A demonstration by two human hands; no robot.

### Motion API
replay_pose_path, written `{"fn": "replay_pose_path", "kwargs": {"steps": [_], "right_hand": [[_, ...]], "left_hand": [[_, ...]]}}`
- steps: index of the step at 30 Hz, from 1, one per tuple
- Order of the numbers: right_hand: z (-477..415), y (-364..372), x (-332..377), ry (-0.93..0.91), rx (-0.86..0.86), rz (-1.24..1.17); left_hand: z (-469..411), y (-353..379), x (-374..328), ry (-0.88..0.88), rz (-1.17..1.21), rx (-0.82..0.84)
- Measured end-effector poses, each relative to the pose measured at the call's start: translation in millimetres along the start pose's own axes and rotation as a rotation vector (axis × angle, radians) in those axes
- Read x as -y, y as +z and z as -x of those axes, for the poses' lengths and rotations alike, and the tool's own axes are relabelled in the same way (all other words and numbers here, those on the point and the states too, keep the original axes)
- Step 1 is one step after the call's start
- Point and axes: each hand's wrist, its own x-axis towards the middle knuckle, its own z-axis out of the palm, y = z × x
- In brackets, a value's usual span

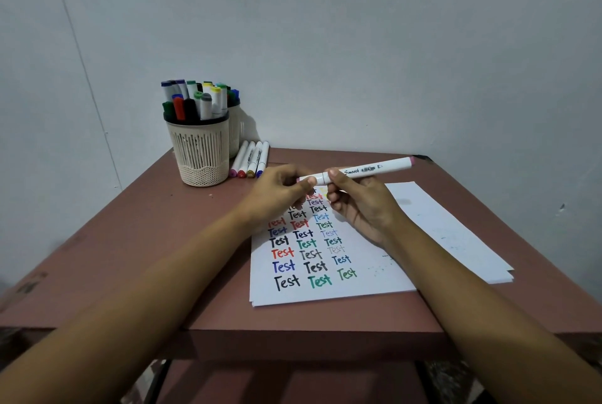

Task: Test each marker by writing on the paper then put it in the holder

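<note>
A white marker (371, 169) with pink ends lies level above the paper, held between both hands. My right hand (361, 205) grips its barrel near the middle. My left hand (280, 193) pinches the cap at the marker's left end. Below them lies a white sheet of paper (325, 293) covered with rows of the word "Test" in several colours. The cream slotted holder (200, 151) stands at the table's back left, full of several capped markers. Several loose white markers (250, 159) lie side by side just right of the holder.
A second holder (235, 130) with a few markers stands behind the first. More white sheets (456, 234) lie under and right of the written one. The brown table (146, 240) ends at a wall behind and a front edge near my forearms.
</note>
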Motion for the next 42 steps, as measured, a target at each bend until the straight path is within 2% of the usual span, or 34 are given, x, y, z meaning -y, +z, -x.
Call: {"fn": "replay_pose_path", "kwargs": {"steps": [6,11,13,14,17,19,22,27,35,38,42], "right_hand": [[1,7,7,0.013,-0.037,-0.051],[-1,0,15,0.002,-0.251,-0.274],[-4,-5,13,-0.020,-0.307,-0.148],[-6,-6,11,-0.040,-0.333,-0.010],[-5,-9,-4,-0.233,-0.377,0.607],[-5,-14,-13,-0.308,-0.290,1.001],[-9,-21,-22,-0.311,-0.110,1.331],[-7,-20,-23,-0.323,-0.102,1.420],[-8,-20,-24,-0.344,-0.097,1.440],[-8,-21,-25,-0.349,-0.101,1.442],[-8,-21,-25,-0.354,-0.101,1.442]], "left_hand": [[-5,-1,-8,-0.183,0.483,-0.058],[-9,-15,-14,-0.210,0.687,-0.253],[-10,-26,-16,-0.181,0.752,-0.317],[-10,-31,-17,-0.162,0.755,-0.332],[-11,-41,-23,-0.114,0.525,-0.363],[-13,-49,-32,-0.033,0.319,-0.383],[-20,-65,-50,0.067,0.061,-0.414],[-34,-104,-86,0.122,-0.150,-0.446],[-54,-164,-135,0.230,-0.252,-0.639],[-62,-176,-141,0.252,-0.272,-0.667],[-63,-177,-127,0.236,-0.419,-0.644]]}}
